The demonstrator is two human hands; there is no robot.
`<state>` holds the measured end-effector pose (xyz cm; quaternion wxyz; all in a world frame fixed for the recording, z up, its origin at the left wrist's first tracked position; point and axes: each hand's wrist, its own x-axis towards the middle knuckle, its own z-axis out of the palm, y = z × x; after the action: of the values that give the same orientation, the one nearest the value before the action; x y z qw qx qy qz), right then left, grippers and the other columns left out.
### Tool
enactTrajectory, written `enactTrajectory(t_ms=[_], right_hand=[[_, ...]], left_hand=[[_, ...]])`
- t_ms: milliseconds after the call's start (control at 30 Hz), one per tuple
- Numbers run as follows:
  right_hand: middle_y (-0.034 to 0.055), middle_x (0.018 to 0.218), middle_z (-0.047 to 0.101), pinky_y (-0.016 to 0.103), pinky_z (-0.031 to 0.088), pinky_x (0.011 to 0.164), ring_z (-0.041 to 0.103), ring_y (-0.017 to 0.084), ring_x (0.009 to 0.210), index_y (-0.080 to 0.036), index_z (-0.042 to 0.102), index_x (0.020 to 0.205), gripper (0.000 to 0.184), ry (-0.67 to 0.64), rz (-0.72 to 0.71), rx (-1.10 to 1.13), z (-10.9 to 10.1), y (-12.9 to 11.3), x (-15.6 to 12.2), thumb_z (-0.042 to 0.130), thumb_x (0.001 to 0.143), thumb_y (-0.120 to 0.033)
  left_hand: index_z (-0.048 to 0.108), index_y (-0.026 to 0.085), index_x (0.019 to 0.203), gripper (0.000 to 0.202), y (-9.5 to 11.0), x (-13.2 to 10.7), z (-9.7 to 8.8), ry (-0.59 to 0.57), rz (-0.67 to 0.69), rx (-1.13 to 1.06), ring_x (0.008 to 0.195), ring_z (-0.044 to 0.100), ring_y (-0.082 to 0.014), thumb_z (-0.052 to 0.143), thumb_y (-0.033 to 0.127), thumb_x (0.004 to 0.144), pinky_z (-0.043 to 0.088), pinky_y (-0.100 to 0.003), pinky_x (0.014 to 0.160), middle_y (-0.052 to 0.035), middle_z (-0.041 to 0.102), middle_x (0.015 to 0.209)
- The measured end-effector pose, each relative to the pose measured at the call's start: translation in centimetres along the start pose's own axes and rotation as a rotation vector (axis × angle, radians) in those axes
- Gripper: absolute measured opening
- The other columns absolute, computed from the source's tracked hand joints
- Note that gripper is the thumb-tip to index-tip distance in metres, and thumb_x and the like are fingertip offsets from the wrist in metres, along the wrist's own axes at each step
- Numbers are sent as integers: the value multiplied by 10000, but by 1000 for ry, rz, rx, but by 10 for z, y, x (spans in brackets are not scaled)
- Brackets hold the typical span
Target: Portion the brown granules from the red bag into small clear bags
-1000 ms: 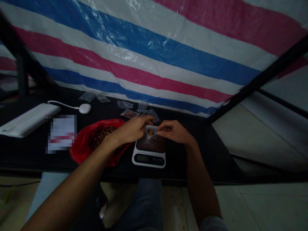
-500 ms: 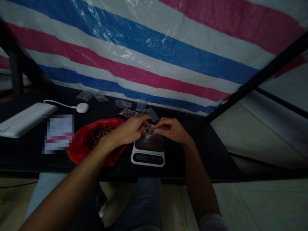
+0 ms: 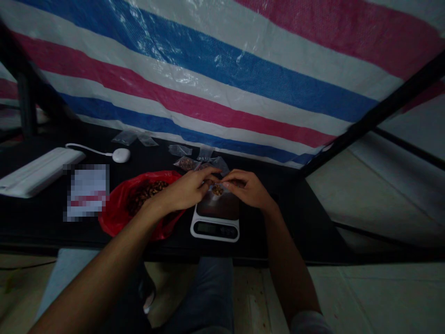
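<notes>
Over the back of the plate of a white kitchen scale [image 3: 215, 233], both hands meet at a small clear plastic bag [image 3: 217, 190] with brown pieces in it. My left hand [image 3: 189, 189] pinches the bag's upper edge from the left. From the other side, my right hand [image 3: 251, 189] is closed on the same edge, thumb and fingertips together. Fingers partly hide the top of the bag. Under my left forearm lies a red plastic bag [image 3: 116, 211], spread wide, holding many small brown pieces [image 3: 148, 192] that look like beans or nuts.
Behind my hands lies a filled clear bag [image 3: 187, 163], near flat clear bags [image 3: 180, 150]. More flat bags [image 3: 125, 137] lie farther left. A long white case [image 3: 41, 171], a round white device [image 3: 121, 155] on a cord and a blurred-out packet [image 3: 90, 190] occupy the left. A striped tarp [image 3: 208, 97] hangs behind.
My fingers have drawn closer together along the bag's top edge. The brown pieces show a little more clearly below them. The whole view has shifted slightly.
</notes>
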<state>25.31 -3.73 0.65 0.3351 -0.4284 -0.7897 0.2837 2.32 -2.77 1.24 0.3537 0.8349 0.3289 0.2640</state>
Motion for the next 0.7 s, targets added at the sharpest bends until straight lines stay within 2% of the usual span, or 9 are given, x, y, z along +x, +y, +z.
enactTrajectory(t_ms=[100,200,267,333,500,600,700], right_hand=[[53,932,749,309,501,728,654,183,802,-202,768,1062,219,134,64,4,-1,10,3,604,948,-292],[80,1028,757,386,524,887,671,224,955,-201,772,1081,311,220,47,-163,-3,28,7,500,941,-147],[99,1170,738,458,481,1028,630,257,1119,-207,796,1035,415,193,12,-347,-6,40,7,456,871,-35],[103,1308,694,513,429,1115,560,289,1243,-212,813,1036,464,109,9,-495,-7,49,6,465,819,4],[120,1508,575,563,392,1162,463,344,1346,-179,778,1220,423,-92,67,-619,-3,54,4,515,898,-96],[134,1495,587,562,402,1149,484,344,1324,-175,763,1244,375,-105,95,-599,1,55,5,488,990,-206],[138,1404,648,549,413,1137,531,319,1275,-201,754,1242,410,-42,92,-543,1,57,7,422,1053,-351]], left_hand=[[488,125,1466,591,-2,0,0,-5,1,-34,1252,662,-191,424,50,883,488,-349,1103,-112,714,1334],[502,118,1457,543,-3,-1,-3,22,0,-10,1263,652,-199,431,85,919,487,-348,1098,-116,706,1344],[527,126,1438,504,-4,-2,-5,48,-1,14,1249,656,-201,438,114,943,492,-339,1084,-107,713,1326],[550,137,1419,472,-4,-4,-9,66,-1,21,1223,668,-198,440,136,961,505,-324,1060,-97,720,1309],[606,180,1363,418,-5,-12,-15,85,31,9,1239,653,-190,439,158,980,492,-307,1073,-63,708,1338],[630,173,1327,393,-6,-16,-15,92,35,6,1245,647,-196,433,171,987,484,-323,1093,-67,701,1350],[642,155,1305,376,-8,-20,-14,112,16,5,1210,667,-210,431,196,996,505,-354,1079,-87,716,1315]])
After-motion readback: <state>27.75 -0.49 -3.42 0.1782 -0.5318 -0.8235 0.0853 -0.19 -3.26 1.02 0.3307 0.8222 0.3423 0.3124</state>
